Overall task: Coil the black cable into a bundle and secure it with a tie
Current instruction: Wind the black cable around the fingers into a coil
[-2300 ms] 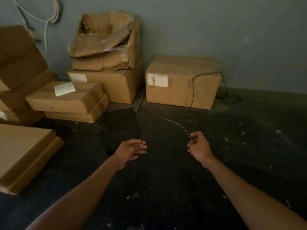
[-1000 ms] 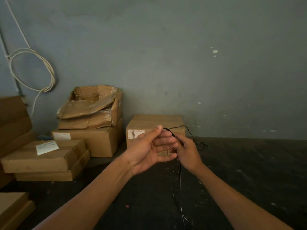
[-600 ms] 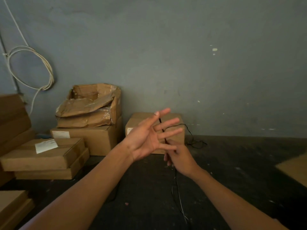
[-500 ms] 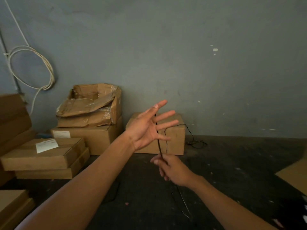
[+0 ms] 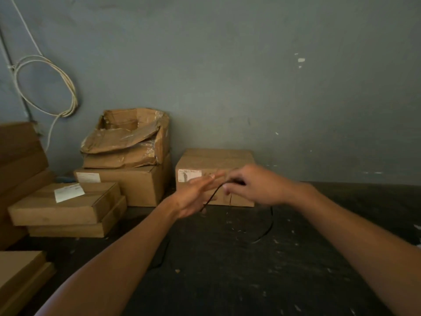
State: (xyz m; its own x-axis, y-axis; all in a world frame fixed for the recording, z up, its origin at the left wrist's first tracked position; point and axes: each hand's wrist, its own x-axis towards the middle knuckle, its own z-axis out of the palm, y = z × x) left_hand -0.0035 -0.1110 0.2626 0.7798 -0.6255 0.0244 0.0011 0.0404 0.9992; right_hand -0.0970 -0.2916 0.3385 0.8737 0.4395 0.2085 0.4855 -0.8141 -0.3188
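Note:
A thin black cable runs slantwise across the palm side of my left hand, whose fingers are stretched out flat and point up and right. My right hand, blurred by motion, pinches the cable at its upper end just beyond my left fingertips. More of the cable hangs below my right hand and curves in a loose loop over the dark floor. No tie is visible.
A closed cardboard box with a white label stands right behind my hands against the grey wall. Stacked boxes and flat cartons fill the left side. A white cable coil hangs on the wall. The floor is dark and speckled.
My right hand rose from below my left palm to beyond its fingertips, carrying the cable up and across the hand. My left hand dropped slightly and its fingers came together.

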